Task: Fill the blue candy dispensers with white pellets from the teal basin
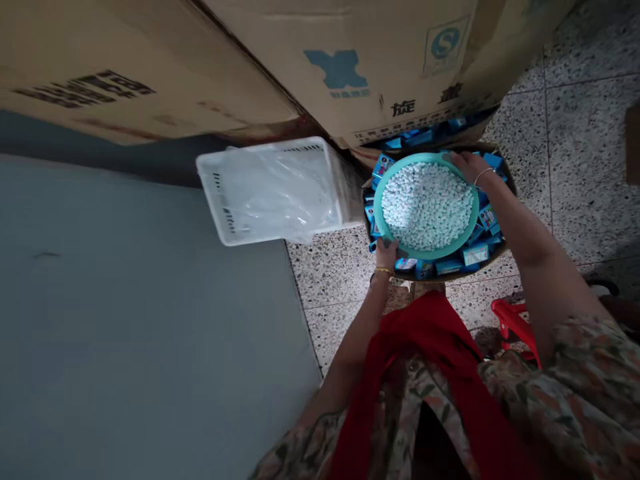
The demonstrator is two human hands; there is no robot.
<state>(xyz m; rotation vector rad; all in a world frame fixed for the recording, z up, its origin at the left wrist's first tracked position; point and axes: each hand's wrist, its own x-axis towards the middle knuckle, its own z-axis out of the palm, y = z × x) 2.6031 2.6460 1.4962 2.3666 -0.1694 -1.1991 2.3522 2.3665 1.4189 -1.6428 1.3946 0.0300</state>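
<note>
A round turquoise basin (379,212) full of small white pellets (430,207) is between my two hands. My left hand (387,252) grips its rim at the near left side. At the far right side, my right hand (467,167) has its fingers on the rim. Beneath the basin is an open cardboard box (430,279) packed with small blue boxes (475,253), which show all around the rim. Whether the basin rests on them or is held just above, I cannot tell. The basin hides the middle of the box.
Left of the box stands a white plastic crate (270,237) with clear plastic film in it. Large cardboard cartons (400,40) rise behind. A grey surface (150,333) fills the left. On the right, a red plastic stool (517,327) stands on the speckled floor (590,147).
</note>
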